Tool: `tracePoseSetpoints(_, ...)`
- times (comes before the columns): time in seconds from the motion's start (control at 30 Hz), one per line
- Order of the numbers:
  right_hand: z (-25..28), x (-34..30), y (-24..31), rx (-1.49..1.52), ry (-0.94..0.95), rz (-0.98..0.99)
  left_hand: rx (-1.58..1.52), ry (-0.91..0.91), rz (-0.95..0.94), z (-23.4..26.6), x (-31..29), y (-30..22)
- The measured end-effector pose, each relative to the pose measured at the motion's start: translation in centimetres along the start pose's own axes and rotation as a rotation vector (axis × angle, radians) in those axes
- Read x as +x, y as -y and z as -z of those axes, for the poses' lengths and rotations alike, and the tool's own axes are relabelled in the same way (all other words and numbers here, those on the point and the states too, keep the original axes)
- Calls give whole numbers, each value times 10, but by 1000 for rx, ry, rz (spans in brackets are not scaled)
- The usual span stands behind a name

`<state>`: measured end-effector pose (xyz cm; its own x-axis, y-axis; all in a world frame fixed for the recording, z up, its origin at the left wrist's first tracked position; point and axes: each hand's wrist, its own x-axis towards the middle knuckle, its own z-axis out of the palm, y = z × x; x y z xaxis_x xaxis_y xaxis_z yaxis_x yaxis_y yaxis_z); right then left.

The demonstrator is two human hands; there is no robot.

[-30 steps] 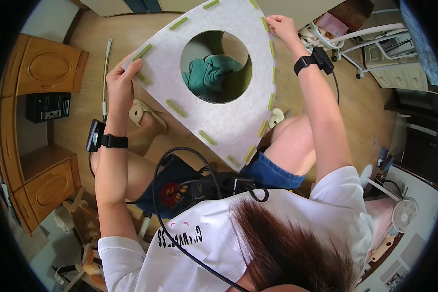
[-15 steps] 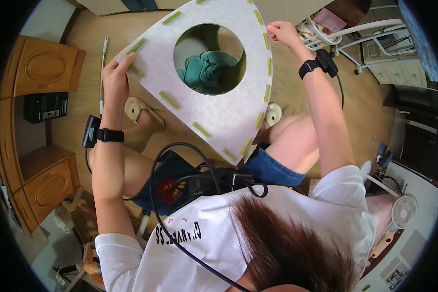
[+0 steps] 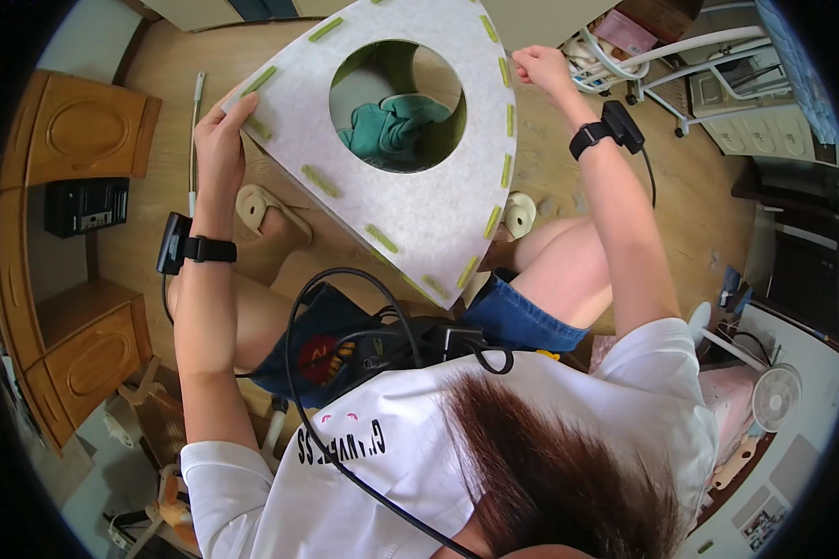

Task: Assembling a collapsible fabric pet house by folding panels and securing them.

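A white felt-like pointed panel [image 3: 289,130] with green strips along its edges and a round hole is held up in front of me, tilted. Through the hole shows a crumpled teal cloth [image 3: 396,126] and a greenish inner wall. My left hand [image 3: 224,135] grips the panel's left edge, thumb on the front and fingers behind. Just off the right edge is my right hand [image 3: 543,70], its fingers closed in a pinch. Whatever they hold, if anything, is too small to make out. Both wrists wear black straps with small devices.
Wooden cabinets [image 3: 89,126] stand on the left, with a black box-shaped device [image 3: 86,205] between them. A thin pole [image 3: 196,140] lies on the floor. To the right are a white metal rack [image 3: 699,84] and a white fan [image 3: 776,399]. A black cable [image 3: 294,345] loops over my lap.
The panel has shifted slightly up and left, its lower tip rising a little. My left hand keeps its grip. My right hand has moved slightly down, still pinched.
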<state>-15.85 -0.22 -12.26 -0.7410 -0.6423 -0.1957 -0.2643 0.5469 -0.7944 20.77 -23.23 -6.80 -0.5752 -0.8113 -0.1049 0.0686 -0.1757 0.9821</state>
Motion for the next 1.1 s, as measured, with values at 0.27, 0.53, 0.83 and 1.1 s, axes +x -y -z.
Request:
tracePoseSetpoints(0.27,0,-21,9,-164,231,160,-7,-18,16,2,-1,-1)
tracePoseSetpoints(0.53,16,-4,-14,-76,-87,74,-6,-23,26,3,1,-2)
tracePoseSetpoints(0.83,-9,-21,5,-136,93,254,0,-24,22,4,1,-3)
tracePoseSetpoints(1.1,8,-5,-7,-35,-119,-63,8,-12,9,4,1,-2)
